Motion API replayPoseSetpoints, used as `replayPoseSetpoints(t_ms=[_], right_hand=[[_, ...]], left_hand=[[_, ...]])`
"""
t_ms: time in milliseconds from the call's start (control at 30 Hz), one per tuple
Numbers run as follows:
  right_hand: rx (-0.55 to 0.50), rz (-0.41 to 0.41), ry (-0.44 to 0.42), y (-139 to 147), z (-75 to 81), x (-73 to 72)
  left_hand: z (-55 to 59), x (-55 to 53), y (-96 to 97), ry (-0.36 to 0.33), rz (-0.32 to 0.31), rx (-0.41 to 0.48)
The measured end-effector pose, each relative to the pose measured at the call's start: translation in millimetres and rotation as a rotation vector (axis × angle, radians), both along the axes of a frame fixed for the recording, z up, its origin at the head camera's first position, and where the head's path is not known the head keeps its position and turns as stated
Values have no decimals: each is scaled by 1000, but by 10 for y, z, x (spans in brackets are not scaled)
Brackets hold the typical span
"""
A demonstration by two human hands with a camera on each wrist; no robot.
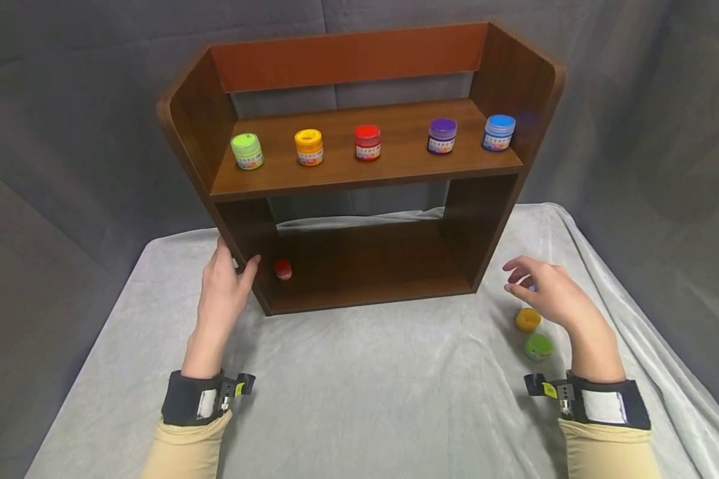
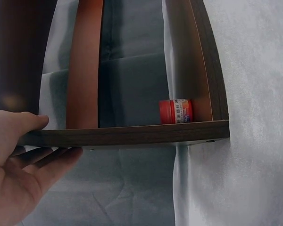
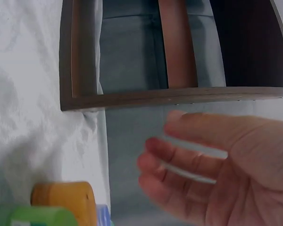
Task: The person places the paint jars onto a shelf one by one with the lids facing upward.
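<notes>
At far left, the left hand (image 1: 220, 293) grips the shelf unit (image 1: 365, 181) by the front edge of its left side panel (image 1: 194, 136), thumb on the inner face, fingers against the outer. The unit appears rigid and fairly heavy; the panel edges should offer the firmest hold. Just inside this panel, a small red jar (image 1: 283, 269) stands on the lower board. On the upper board, from left to right, stand light green (image 1: 247, 152), yellow (image 1: 309, 147), red (image 1: 367, 143), purple (image 1: 442, 136) and blue (image 1: 499, 133) jars, spaced apart, the blue one near the right panel (image 1: 518, 100). To the right of the unit, a second yellow jar (image 1: 528, 320) and a darker green jar (image 1: 538, 346) rest on the cloth (image 1: 359, 392); a bluish item (image 3: 103, 215) beside them is mostly hidden. The right hand (image 1: 552, 289) hovers above these, fingers loosely bent and apart, holding nothing. The jars look light and stiff, with smooth, possibly slippery walls; take each around its sides, below the lid.
</notes>
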State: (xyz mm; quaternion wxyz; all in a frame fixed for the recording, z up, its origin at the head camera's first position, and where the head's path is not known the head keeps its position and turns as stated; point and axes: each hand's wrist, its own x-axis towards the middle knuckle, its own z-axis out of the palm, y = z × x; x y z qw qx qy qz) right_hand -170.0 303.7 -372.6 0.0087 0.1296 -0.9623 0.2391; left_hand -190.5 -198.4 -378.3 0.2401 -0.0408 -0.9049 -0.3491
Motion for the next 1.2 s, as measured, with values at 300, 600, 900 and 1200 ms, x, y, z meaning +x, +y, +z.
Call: replayPoseSetpoints(t_ms=[300, 600, 900, 1200], right_hand=[[165, -16, -151, 83, -9, 37], [201, -2, -244, 91, -109, 11], [205, 4, -276, 63, -200, -19], [211, -19, -307, 70, -225, -14]], left_hand=[[12, -10, -7, -3, -5, 0], [12, -17, -20, -9, -12, 3], [10, -11, -8, -11, -6, -4], [14, -3, -4, -22, 0, -3]])
